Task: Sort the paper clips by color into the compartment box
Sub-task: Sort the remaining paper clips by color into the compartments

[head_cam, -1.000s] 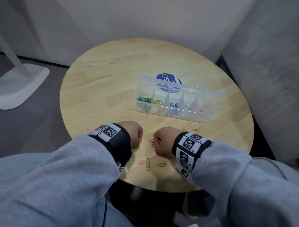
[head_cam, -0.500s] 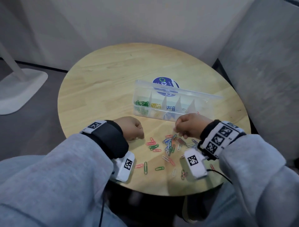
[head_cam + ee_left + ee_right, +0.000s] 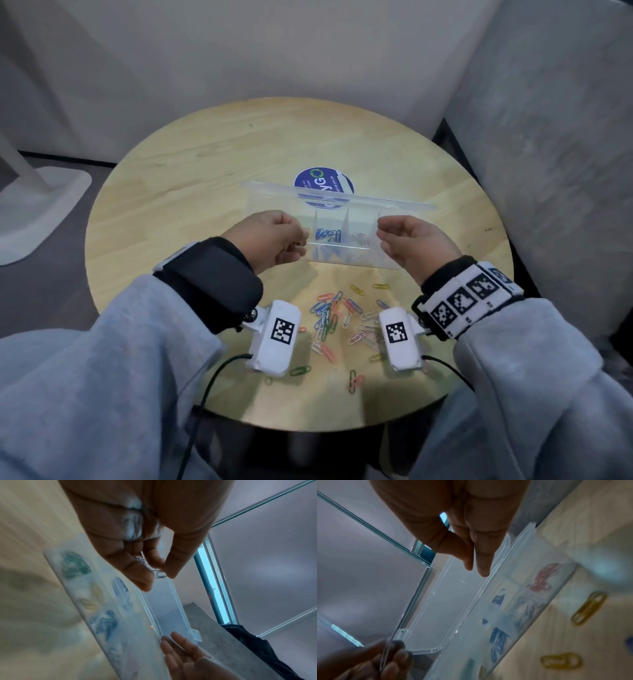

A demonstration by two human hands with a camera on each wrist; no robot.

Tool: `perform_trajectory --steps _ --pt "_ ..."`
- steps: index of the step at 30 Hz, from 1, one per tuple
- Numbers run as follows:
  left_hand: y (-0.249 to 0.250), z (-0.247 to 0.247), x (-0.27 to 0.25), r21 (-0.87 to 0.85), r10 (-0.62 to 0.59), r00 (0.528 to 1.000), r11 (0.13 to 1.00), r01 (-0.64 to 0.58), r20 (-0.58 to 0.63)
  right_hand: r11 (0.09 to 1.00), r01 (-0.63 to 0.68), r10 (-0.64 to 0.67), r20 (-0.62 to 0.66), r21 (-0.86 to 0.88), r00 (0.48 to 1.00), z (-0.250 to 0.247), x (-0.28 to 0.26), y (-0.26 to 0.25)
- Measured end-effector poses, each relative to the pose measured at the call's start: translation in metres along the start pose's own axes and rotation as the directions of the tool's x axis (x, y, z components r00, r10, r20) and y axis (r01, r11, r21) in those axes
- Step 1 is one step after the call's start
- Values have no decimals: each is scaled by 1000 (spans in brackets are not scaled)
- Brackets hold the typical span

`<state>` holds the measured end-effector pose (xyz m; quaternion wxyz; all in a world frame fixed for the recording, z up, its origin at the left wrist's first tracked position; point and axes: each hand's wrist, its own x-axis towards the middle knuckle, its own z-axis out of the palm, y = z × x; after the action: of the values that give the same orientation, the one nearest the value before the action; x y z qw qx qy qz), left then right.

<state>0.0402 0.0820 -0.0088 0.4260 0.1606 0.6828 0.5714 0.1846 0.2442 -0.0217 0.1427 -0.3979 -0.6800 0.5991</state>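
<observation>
Left hand [image 3: 137,536] pinches a white paper clip [image 3: 158,573] at frame centre; right hand [image 3: 467,524] empty, fingers extended over compartment box [image 3: 346,240]. Clips — light, slippery wire; best pinched by the loop.

the head view looked down and forward from above onto the round surface [image 3: 191,192], taking in both hands, the clear box [image 3: 342,240] and the loose clips [image 3: 334,317] near the front edge. the left wrist view sat very close under the left hand [image 3: 137,534], looking along its fingers toward the box [image 3: 109,615] and the right hand [image 3: 187,655]. the right wrist view looked likewise along the right hand [image 3: 457,520], close up. all three shared the box [image 3: 505,615].
</observation>
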Motion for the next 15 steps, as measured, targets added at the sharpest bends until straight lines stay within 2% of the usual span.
perform_trajectory --steps 4,10,12,15 --pt "12 41 8 -120 -21 999 992 24 24 1000 14 -14 88 3 996 -28 -14 4" --pt "19 93 32 -225 -52 999 973 51 3 948 -55 111 164 -313 980 -55 -14 14" --pt "18 101 39 -190 -47 999 981 43 -19 910 -78 153 155 -408 976 -59 -13 21" --pt "15 104 47 -5 -8 999 1000 8 -47 837 -78 178 134 -542 975 -60 -12 26"
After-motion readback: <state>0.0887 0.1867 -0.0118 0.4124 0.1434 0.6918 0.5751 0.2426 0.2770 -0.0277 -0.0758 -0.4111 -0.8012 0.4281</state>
